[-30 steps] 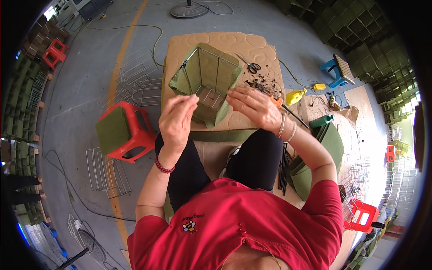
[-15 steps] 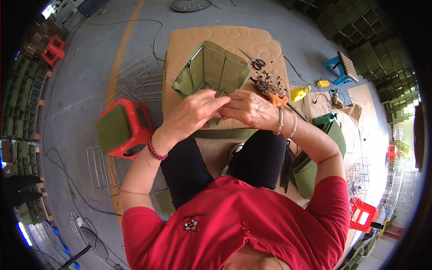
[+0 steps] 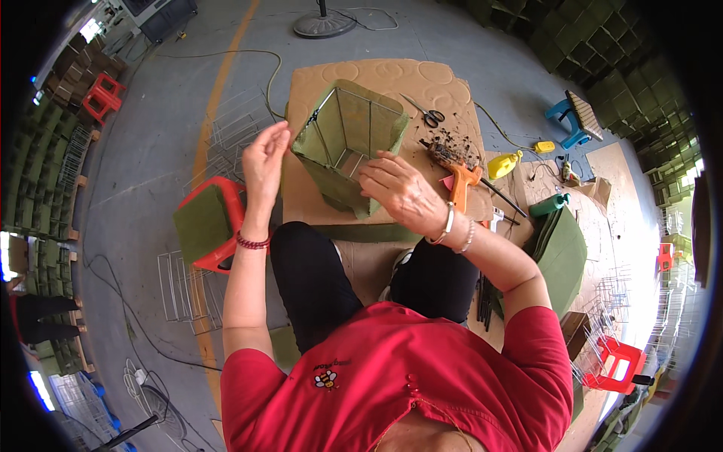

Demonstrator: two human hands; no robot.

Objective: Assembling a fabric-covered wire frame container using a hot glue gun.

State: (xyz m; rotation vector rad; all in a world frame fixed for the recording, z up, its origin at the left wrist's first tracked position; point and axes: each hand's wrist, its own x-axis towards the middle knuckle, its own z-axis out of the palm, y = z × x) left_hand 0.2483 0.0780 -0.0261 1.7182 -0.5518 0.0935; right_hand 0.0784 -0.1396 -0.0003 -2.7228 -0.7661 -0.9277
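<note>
A box-shaped basket (image 3: 343,192) with a wire frame and green fabric covering stands on the cardboard-topped work surface in front of me, its open top toward me. My right hand (image 3: 403,192) is at the basket's near right edge, thumb and fingers closed on the green fabric there. Raised beside the basket's left side, my left hand (image 3: 265,158) is off it, with loosely bent fingers and nothing visible in them. Right of my right hand lies an orange glue gun (image 3: 461,179), its nozzle end among dark crumbs. Black-handled scissors (image 3: 431,117) rest farther back.
A red stool (image 3: 239,226) carrying green fabric pieces (image 3: 203,224) is at my left, with wire frames (image 3: 179,290) around it. To the right are a yellow bottle (image 3: 503,164), a green bottle (image 3: 550,204), a blue stool (image 3: 570,120) and green panels (image 3: 565,245). Cables cross the floor.
Both hands were together at the basket's near edge. My left hand has lifted away to the left; my right hand stays at the edge. The near fabric stands higher now.
</note>
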